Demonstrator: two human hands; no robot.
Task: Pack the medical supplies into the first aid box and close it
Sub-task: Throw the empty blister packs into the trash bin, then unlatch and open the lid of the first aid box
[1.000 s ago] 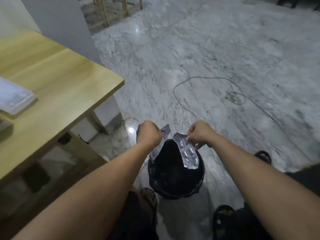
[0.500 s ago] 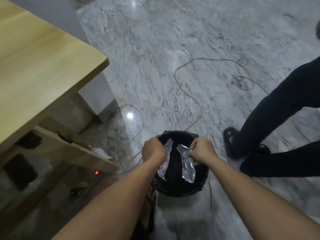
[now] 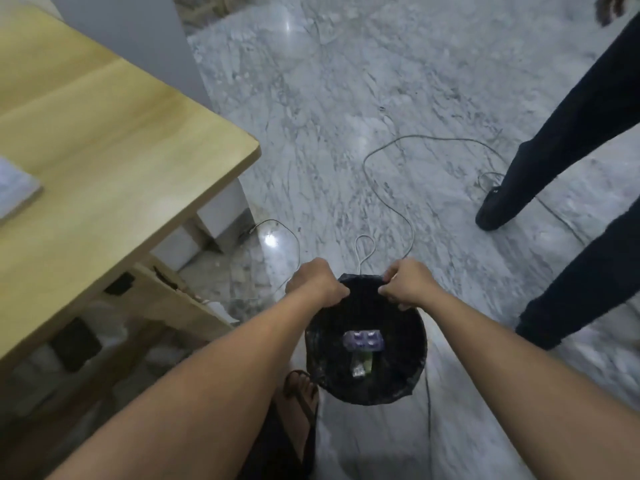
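A round black bin (image 3: 414,351) lined with a black bag stands on the floor below me. Inside it lie a purple-tinted blister strip (image 3: 363,341) and a crumpled silver wrapper (image 3: 360,367). My left hand (image 3: 317,282) and my right hand (image 3: 408,282) hover at the bin's far rim with fingers curled in, holding no packet. Whether the fingertips pinch the bag's edge I cannot tell. A flat pale box (image 3: 14,194) shows partly at the left edge of the wooden table (image 3: 114,150).
Another person's dark-trousered legs (image 3: 568,140) and shoe stand on the marble floor at the right. A thin grey cable (image 3: 391,202) loops across the floor beyond the bin. My sandalled foot (image 3: 301,393) is beside the bin. The table corner juts out at the left.
The two blister strips that my hands held over the bin have dropped into it. Both hands now hold nothing, and the view has tilted back toward the table.
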